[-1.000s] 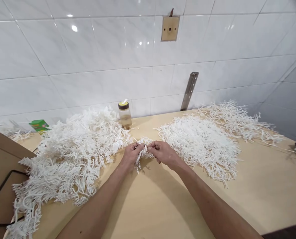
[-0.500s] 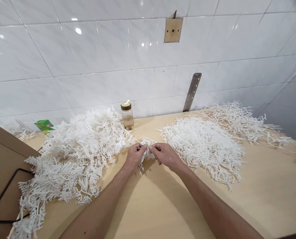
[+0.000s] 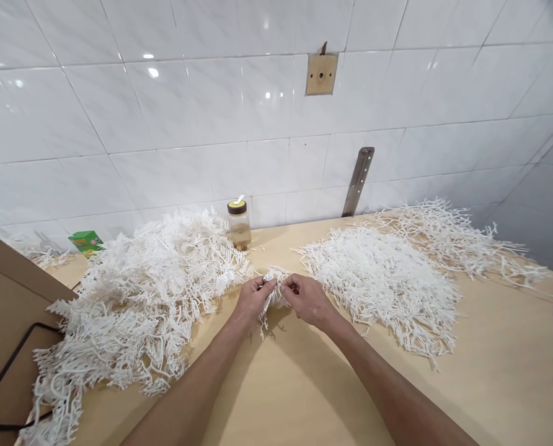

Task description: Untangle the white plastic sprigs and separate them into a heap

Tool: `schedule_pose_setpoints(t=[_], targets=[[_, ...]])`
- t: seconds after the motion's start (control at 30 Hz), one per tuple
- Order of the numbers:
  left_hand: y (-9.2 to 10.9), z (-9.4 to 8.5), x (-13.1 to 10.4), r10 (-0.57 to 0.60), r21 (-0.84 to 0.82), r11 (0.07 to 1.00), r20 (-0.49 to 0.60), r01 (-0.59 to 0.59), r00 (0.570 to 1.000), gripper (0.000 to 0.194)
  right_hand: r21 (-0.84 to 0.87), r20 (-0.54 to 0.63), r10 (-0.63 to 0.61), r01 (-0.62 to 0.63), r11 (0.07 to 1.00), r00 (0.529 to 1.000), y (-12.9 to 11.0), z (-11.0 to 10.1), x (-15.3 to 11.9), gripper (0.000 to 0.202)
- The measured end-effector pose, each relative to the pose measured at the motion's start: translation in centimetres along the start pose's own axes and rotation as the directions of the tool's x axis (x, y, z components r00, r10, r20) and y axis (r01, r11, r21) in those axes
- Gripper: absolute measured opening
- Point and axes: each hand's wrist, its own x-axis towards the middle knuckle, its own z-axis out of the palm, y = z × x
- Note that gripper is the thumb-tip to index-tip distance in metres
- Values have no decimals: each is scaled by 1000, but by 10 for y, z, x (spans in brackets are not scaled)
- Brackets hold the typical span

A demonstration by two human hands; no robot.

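Note:
My left hand [image 3: 253, 298] pinches a small tuft of white branching strands [image 3: 268, 303] above the middle of the wooden table [image 3: 286, 396]. Close beside it on the right, my right hand [image 3: 305, 298] has its thumb and index finger pressed together at the tuft's right side. Some strands hang below the fingers. To the left lies a large tangled heap of white strands [image 3: 160, 291]. A flatter, denser pile of white strands [image 3: 383, 279] is to the right of my hands.
A lidded jar [image 3: 239, 226] with some liquid stands at the back by the tiled wall. Looser strands [image 3: 453, 235] lie at the back right. A green box [image 3: 85, 241] and a brown cardboard panel [image 3: 20, 297] are at the left. A metal strip [image 3: 359, 181] leans on the wall.
The whole view has shifted, so the scene sits slightly lower in the picture. Both hands remain together at the tuft, with only slight finger movement.

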Motion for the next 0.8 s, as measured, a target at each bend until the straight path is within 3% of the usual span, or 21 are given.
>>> schedule_pose_setpoints(t=[0.1,0.3,0.5,0.57,0.67,0.73,0.8], targets=[[2,-1,0,-32,-31,999,40,33,999,40,40,75,31,-34,999,997,-2,-1,-1,21],[0,-1,2,47,47,998,-22,-46,999,38,54,137,69,-77,996,988,-5,-6,-2,21],[-3,7,-3,-54,-142,988,13,56,998,44,53,99,125,-131,990,987,-7,0,-2,17],[-3,9,-3,-23,-163,986,13,25,1000,45,28,64,153,-155,988,986,-8,3,-1,15],[-1,6,-1,2,-184,983,-27,-7,1000,45,-148,-86,156,-167,975,984,-3,-1,3,11],[2,0,1,-8,-192,981,-51,-2,999,45,-269,-218,144,-201,942,965,5,-13,7,10],[3,-5,4,-44,-193,981,-61,31,997,44,-285,-311,144,-237,929,939,16,-28,12,10]])
